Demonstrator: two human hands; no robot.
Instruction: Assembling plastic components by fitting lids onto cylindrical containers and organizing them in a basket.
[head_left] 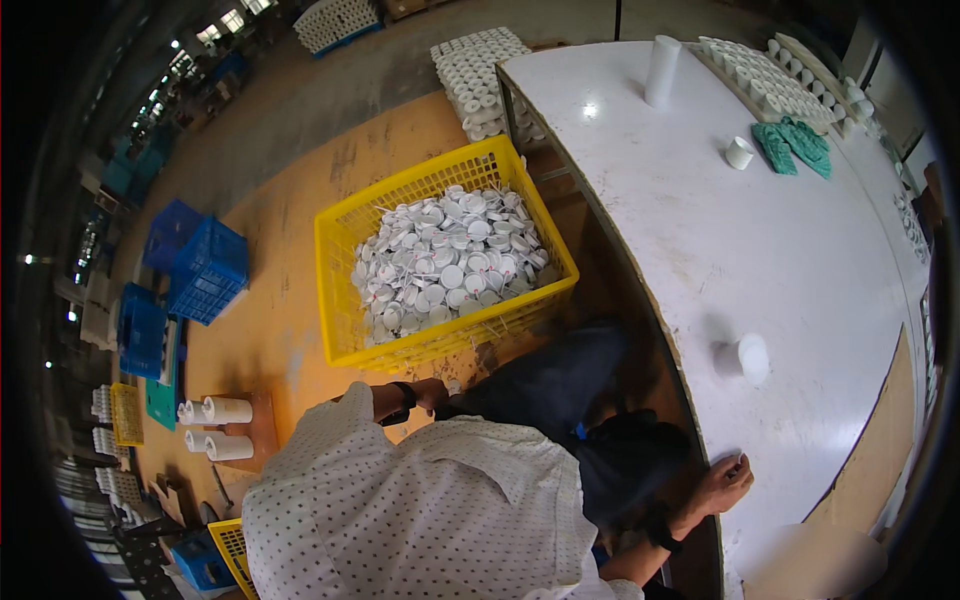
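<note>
My left hand (pixel 431 395), with a dark band on its wrist, is by my dark-trousered leg, just below the yellow crate. Its fingers are curled; a small pale bit shows beside them, too small to name. Over the near left edge of the white table (pixel 640 190) rests my right hand (pixel 724 484). Those fingers are bent together, and what they hold, if anything, is hidden. A white cylindrical cup (pixel 745 358) is farther up the table from it. Many small white round lids with thin stems (pixel 450 260) fill the yellow crate (pixel 335 300).
Farther along the table are a tall white cylinder (pixel 662 72), a small white cup (pixel 739 153), a green cloth (pixel 792 147) and rows of white cups (pixel 770 80). A blurred pale shape (pixel 815 565) covers the lower right. Blue crates (pixel 208 270) and white cylinders (pixel 228 410) are left.
</note>
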